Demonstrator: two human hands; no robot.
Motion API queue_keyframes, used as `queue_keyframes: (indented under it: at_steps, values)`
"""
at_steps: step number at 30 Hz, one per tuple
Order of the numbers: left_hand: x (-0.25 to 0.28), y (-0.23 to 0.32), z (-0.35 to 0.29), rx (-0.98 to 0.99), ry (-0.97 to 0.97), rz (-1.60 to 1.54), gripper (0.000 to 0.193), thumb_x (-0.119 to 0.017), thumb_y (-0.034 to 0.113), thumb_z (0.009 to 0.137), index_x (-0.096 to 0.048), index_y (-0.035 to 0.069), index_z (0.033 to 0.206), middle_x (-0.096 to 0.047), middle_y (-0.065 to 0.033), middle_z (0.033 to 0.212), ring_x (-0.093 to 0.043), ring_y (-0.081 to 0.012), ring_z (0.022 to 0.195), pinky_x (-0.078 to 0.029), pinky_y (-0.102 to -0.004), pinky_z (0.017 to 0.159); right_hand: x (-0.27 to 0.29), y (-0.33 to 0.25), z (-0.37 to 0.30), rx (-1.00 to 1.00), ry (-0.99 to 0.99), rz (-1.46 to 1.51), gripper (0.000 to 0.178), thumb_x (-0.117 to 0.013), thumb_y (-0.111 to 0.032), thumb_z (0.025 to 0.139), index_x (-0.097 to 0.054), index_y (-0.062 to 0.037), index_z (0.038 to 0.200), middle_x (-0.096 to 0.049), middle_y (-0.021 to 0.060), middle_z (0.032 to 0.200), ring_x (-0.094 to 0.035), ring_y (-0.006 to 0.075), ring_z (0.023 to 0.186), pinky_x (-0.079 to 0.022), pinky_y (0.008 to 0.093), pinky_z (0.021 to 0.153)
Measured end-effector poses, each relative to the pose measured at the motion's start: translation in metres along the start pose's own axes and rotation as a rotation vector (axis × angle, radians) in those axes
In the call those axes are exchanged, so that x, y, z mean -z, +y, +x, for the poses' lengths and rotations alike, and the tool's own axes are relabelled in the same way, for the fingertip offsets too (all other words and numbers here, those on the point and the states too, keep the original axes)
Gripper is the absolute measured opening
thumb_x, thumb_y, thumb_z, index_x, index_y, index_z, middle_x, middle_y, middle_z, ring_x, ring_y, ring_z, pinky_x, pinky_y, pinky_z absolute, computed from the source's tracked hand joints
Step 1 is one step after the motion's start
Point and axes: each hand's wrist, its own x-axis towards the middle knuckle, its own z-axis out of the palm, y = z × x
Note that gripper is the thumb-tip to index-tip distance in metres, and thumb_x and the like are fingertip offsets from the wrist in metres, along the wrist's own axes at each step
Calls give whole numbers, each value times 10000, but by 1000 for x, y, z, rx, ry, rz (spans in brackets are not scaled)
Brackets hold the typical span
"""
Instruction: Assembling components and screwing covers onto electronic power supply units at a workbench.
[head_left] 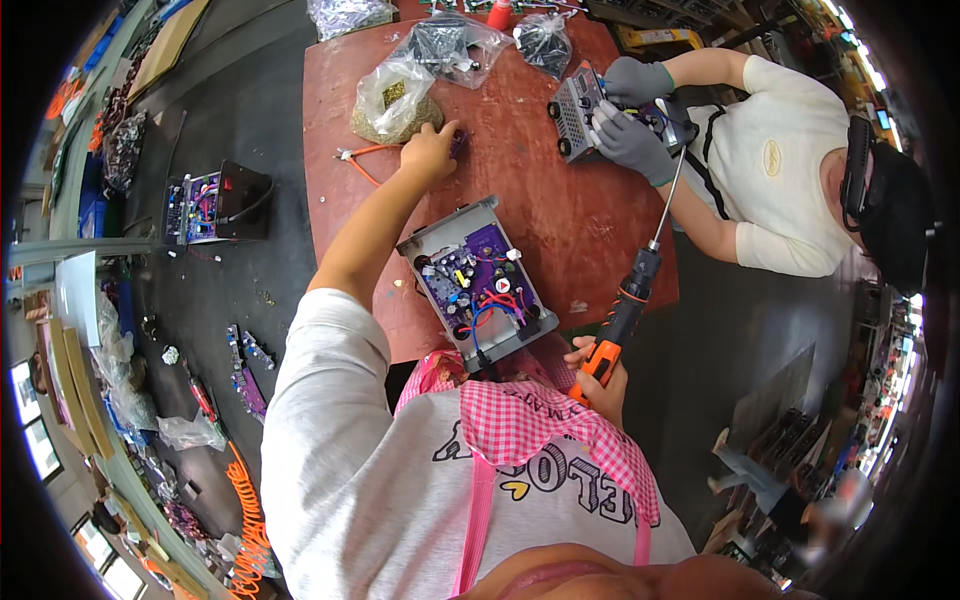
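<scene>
My right hand [606, 385] is closed around the orange and black handle of a power screwdriver [628, 305]. Its long thin bit points up and away, toward the co-worker's side. My left arm reaches across the red table, and my left hand [430, 152] is closed at a small dark purple part [458, 143], whose kind I cannot make out. Beside that hand sits an open plastic bag of small brass-coloured pieces [395, 112]. In front of me lies an open metal casing [527, 333] with a purple circuit board [480, 270] and red and blue wires in it.
At the right, a co-worker's gray-gloved hands [632, 140] hold another metal casing [577, 112]. Bags of dark parts [440, 45] lie along the far edge of the red table [335, 220]. An orange cord [375, 150] runs near my left hand. Another unit [215, 205] stands on the dark surface at left.
</scene>
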Motion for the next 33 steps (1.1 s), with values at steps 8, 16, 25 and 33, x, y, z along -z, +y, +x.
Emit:
queue_keyframes:
  at_steps: [8,16,25,33]
  values:
    - [-55,-79,-79,223,319,-1287,646,-754,28,763,-468,55,1341,-612,-93,1016,-617,-186,917,-529,-321,785,-2,0,3,-1,-47,48,354,-610,53,776,-555,1,1122,-564,119,1229,-631,188,1018,-507,339,898]
    - [-30,-89,-149,521,113,-876,469,-740,338,854,-577,-5,1128,-675,-76,829,-678,-284,850,-529,-376,765,-5,-4,12,-17,-107,71,333,-630,0,807,-559,7,1132,-566,126,1204,-632,191,1016,-495,356,915]
    - [-20,-98,-124,276,-92,-344,483,-746,446,790,-682,128,1147,-701,-186,1046,-642,-340,1065,-515,-421,917,-5,-3,14,-38,-211,66,362,-633,-6,803,-552,24,1155,-574,144,1224,-634,190,984,-499,362,913]
    - [-51,-112,-155,532,-235,-813,410,-843,274,749,-651,5,992,-700,-104,944,-658,-176,619,-581,-322,546,11,0,9,14,-226,99,365,-653,-59,829,-552,9,1173,-573,142,1239,-632,191,989,-500,359,897]
